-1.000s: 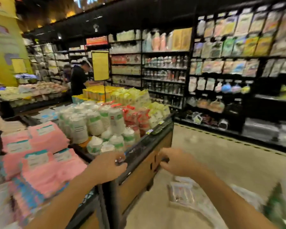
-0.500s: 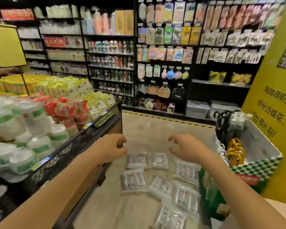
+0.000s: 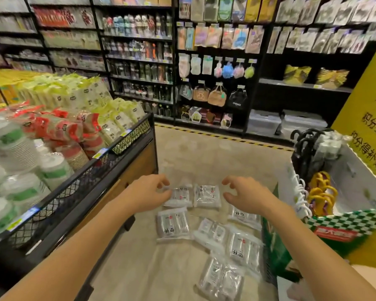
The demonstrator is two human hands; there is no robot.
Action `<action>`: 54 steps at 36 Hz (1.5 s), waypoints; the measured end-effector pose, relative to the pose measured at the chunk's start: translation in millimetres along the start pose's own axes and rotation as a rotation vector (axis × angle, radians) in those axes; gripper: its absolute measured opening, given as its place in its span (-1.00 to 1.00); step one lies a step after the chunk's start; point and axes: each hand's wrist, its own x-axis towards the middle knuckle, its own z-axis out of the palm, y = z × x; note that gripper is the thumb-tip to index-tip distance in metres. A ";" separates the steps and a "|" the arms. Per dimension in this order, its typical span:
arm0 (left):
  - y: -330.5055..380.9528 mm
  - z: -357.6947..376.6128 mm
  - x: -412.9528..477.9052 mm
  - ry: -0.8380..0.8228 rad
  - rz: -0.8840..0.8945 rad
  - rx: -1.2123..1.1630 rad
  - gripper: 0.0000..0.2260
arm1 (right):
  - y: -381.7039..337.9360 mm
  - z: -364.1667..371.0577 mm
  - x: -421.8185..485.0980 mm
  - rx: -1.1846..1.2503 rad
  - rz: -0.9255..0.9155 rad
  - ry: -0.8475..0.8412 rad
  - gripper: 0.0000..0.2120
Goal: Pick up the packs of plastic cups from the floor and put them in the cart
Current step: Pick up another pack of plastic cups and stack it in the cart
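Observation:
Several clear packs of plastic cups lie scattered on the beige floor in the head view. Two lie side by side at the far end, the left pack (image 3: 179,196) and the right pack (image 3: 206,196). More packs (image 3: 173,224) (image 3: 243,248) (image 3: 220,279) lie nearer me. My left hand (image 3: 148,192) hovers by the far left pack with fingers loosely curled, holding nothing. My right hand (image 3: 245,194) hovers just right of the far right pack, fingers spread and bent, also empty. The black mesh-sided cart (image 3: 91,170) stands to my left, filled with stacked cup packs.
A green-and-white checkered cardboard bin (image 3: 345,220) with umbrellas and yellow items stands right of the packs. Behind it rises a yellow pillar (image 3: 369,127). Dark store shelving (image 3: 215,61) lines the far side beyond a striped floor line. Bare floor runs between cart and bin.
The view swung right and down from the cart to the floor. Both hands left the cart's edge and moved forward over the far packs, spreading a little wider.

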 end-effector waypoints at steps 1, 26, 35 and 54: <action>-8.9 -1.5 9.6 -0.002 -0.004 -0.009 -0.63 | -4.3 1.3 12.4 0.002 0.000 -0.005 -0.58; -192.9 11.0 298.6 -0.131 -0.093 -0.207 -0.60 | -41.8 82.0 343.9 0.146 0.041 -0.185 -0.57; -255.3 115.4 438.1 -0.062 -0.242 -0.337 -0.55 | 27.1 196.0 508.3 0.216 0.020 -0.235 -0.55; -470.5 566.9 590.9 -0.218 -0.596 -0.606 -0.32 | 153.5 691.9 673.6 0.522 0.179 -0.375 -0.41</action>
